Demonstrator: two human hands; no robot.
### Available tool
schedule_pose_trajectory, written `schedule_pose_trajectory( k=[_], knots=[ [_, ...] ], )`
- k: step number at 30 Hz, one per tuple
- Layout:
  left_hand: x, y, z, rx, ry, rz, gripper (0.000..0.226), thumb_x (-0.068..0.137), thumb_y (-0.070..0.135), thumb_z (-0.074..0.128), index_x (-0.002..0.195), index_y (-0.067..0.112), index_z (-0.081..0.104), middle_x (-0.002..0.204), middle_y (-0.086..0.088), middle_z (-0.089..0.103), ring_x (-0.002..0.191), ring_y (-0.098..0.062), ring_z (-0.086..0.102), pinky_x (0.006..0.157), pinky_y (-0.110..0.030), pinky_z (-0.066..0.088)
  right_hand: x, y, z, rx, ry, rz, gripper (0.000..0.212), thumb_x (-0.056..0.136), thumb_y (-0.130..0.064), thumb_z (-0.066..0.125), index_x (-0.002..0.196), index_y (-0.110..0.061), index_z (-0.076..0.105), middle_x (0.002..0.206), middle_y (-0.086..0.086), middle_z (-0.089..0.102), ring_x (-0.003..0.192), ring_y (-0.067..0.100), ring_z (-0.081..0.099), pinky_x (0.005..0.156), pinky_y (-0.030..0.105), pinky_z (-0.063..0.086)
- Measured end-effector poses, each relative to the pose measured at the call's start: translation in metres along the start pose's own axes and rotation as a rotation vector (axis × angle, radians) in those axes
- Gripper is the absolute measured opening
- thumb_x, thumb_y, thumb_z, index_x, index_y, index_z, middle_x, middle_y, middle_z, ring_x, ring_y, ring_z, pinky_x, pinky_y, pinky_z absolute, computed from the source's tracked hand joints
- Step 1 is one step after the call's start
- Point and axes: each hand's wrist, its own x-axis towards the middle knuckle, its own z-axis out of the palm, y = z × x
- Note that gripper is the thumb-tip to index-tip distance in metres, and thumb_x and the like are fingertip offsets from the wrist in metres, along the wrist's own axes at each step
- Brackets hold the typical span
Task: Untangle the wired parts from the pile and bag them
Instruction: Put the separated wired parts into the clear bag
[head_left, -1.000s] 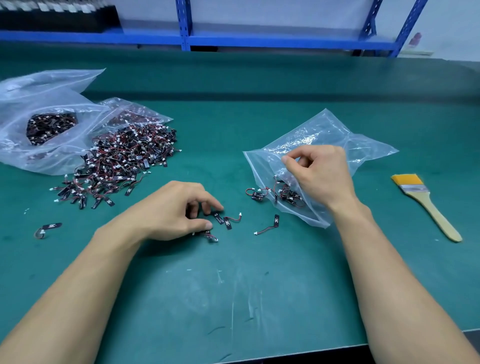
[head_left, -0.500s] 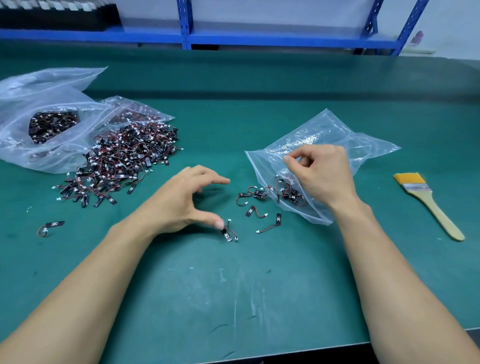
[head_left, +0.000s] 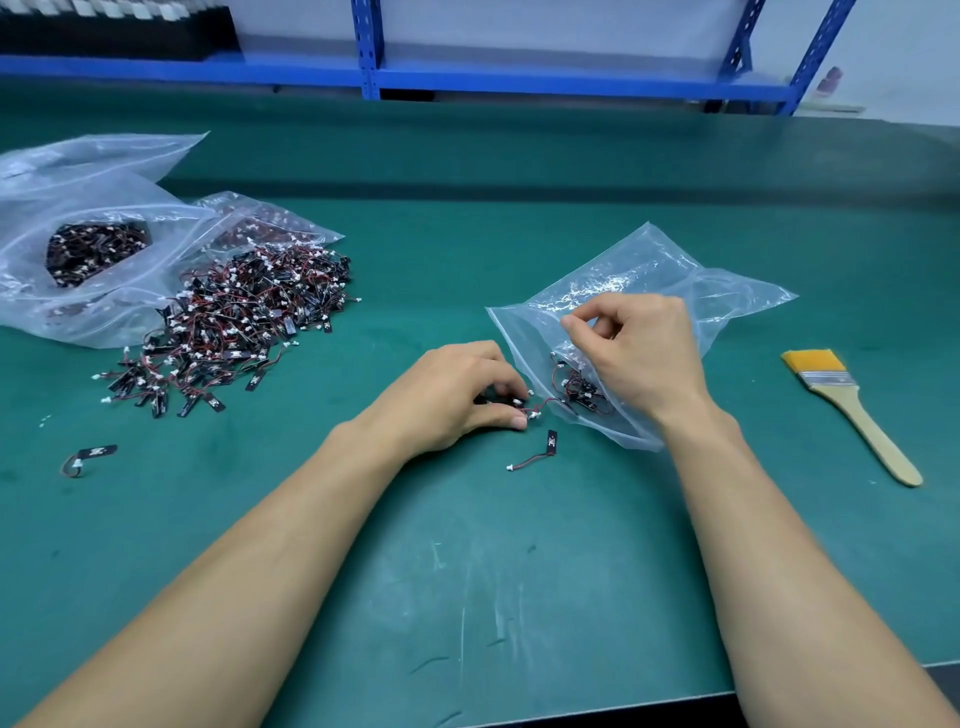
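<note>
A pile of small black wired parts (head_left: 234, 332) lies on the green mat at the left. My right hand (head_left: 636, 353) pinches the top edge of a clear plastic bag (head_left: 654, 275) and holds its mouth up; several parts lie inside. My left hand (head_left: 457, 395) sits just left of the bag's mouth, its fingers curled round a few wired parts (head_left: 527, 410) on the mat. One loose part (head_left: 540, 452) lies just below that hand. Another lone part (head_left: 91, 457) lies far left.
Two large clear bags (head_left: 78, 260), one with more parts inside, lie behind the pile. A wooden-handled brush (head_left: 852, 410) rests at the right. A blue shelf frame (head_left: 369, 52) runs along the back. The table's front edge is near my elbows.
My left hand has swept right across the mat, gathering the scattered parts toward the bag's mouth. My right hand has kept its hold on the bag.
</note>
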Motion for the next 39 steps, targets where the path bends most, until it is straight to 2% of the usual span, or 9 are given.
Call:
schedule_pose_trajectory(
  k=[6,10,15,20,24,29,32,34,39],
  knots=[
    [-0.013,-0.004,-0.009,0.003,0.049,-0.013,0.019,0.081,0.033,0.081,0.09,0.022,0.068,0.085,0.011,0.058,0.072,0.0,0.053,0.068,-0.02,0.044,0.0,-0.001,-0.002,-0.001,0.0,0.0,0.012,0.088,-0.025,0.071,0.078,-0.023,0.077,0.048,-0.015,0.051,0.051,0.005,0.048,0.06,0.026,0.041],
    [-0.016,-0.003,-0.012,-0.002,0.063,-0.01,0.017,0.081,0.029,0.082,0.081,0.02,0.067,0.076,0.009,0.057,0.067,-0.004,0.052,0.063,-0.017,0.041,-0.001,-0.002,-0.002,-0.008,-0.005,-0.005,0.012,0.088,-0.026,0.071,0.077,-0.023,0.077,0.049,-0.015,0.051,0.052,0.005,0.049,0.06,0.025,0.038],
    [-0.016,0.004,-0.008,-0.087,0.255,-0.018,0.017,0.077,0.026,0.085,0.075,0.02,0.069,0.069,0.01,0.058,0.062,-0.009,0.052,0.059,-0.017,0.04,0.0,-0.006,-0.004,-0.003,-0.004,-0.01,0.013,0.088,-0.026,0.071,0.077,-0.022,0.076,0.048,-0.015,0.051,0.052,0.005,0.049,0.06,0.029,0.044],
    [0.019,0.034,0.009,-0.031,0.419,-0.073,0.019,0.079,0.035,0.082,0.078,0.021,0.07,0.072,0.009,0.062,0.064,-0.013,0.054,0.063,-0.033,0.047,0.0,-0.01,-0.004,-0.006,0.01,-0.024,0.012,0.088,-0.026,0.071,0.078,-0.02,0.077,0.048,-0.016,0.05,0.052,0.007,0.049,0.062,0.036,0.051],
    [0.039,0.046,0.024,0.16,0.464,-0.152,0.024,0.077,0.054,0.077,0.086,0.032,0.073,0.085,0.013,0.067,0.079,-0.015,0.054,0.063,-0.031,0.041,-0.001,-0.011,-0.004,0.01,0.028,-0.007,0.013,0.087,-0.024,0.07,0.076,-0.021,0.077,0.049,-0.011,0.054,0.052,0.011,0.052,0.062,0.037,0.052],
    [0.029,0.032,0.017,0.089,0.508,-0.084,0.04,0.076,0.055,0.077,0.106,0.028,0.074,0.101,0.012,0.07,0.079,-0.013,0.048,0.073,-0.028,0.04,-0.001,-0.011,-0.003,-0.009,0.024,-0.02,0.012,0.088,-0.027,0.07,0.081,-0.021,0.078,0.048,-0.015,0.051,0.053,0.009,0.051,0.064,0.037,0.052],
    [0.016,0.026,0.007,0.054,0.537,-0.086,0.026,0.084,0.047,0.073,0.1,0.028,0.071,0.095,0.014,0.066,0.073,-0.007,0.046,0.074,-0.027,0.043,-0.002,-0.011,-0.004,0.0,0.022,-0.017,0.013,0.089,-0.027,0.07,0.081,-0.02,0.078,0.05,-0.014,0.052,0.055,0.014,0.053,0.065,0.038,0.052],
    [0.004,0.025,0.001,0.078,0.518,-0.15,0.025,0.085,0.054,0.067,0.09,0.03,0.064,0.088,0.016,0.061,0.068,-0.004,0.047,0.071,-0.03,0.046,-0.002,-0.01,-0.004,0.001,0.027,-0.01,0.013,0.089,-0.026,0.07,0.081,-0.021,0.078,0.05,-0.014,0.053,0.056,0.015,0.054,0.065,0.038,0.053],
    [-0.027,0.034,-0.001,0.252,0.171,-0.387,0.082,0.057,0.1,0.036,0.097,0.033,0.06,0.093,0.014,0.052,0.09,-0.011,0.054,0.075,-0.034,0.048,-0.001,-0.01,-0.003,-0.037,0.019,-0.003,0.013,0.088,-0.028,0.069,0.08,-0.023,0.077,0.05,-0.017,0.051,0.059,0.014,0.054,0.066,0.038,0.052]
  ],
)
